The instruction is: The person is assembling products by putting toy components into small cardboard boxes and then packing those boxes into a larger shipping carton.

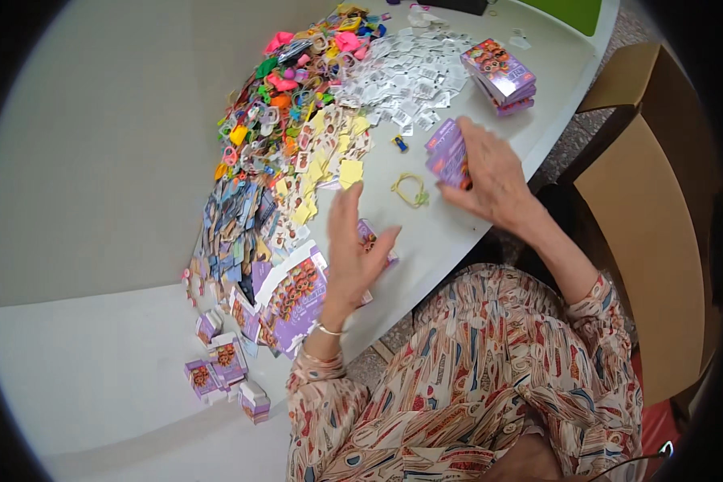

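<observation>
My right hand [496, 173] is closed on a small purple printed box [448, 154], slightly blurred, above the table's near side; a second box may lie under it. Fingers apart and thumb out, my left hand [357, 253] holds nothing. Just beside and partly behind it lies another small purple box [367, 234]. Between my hands, a thin yellow-green elastic loop [410, 189] with a small green piece rests on the table. A little blue and yellow trinket [400, 144] sits farther off. Flat purple carton sheets [293, 301] spread to the left of my left wrist.
A heap of colourful trinkets [285, 88] runs along the far left, beside white packets [410, 68], yellow and white cards [329, 153] and bluish cards [233, 225]. Stacked purple boxes [502, 72] stand far right. Small boxes [225, 357] are lower left. An open cardboard carton [647, 241] is at right.
</observation>
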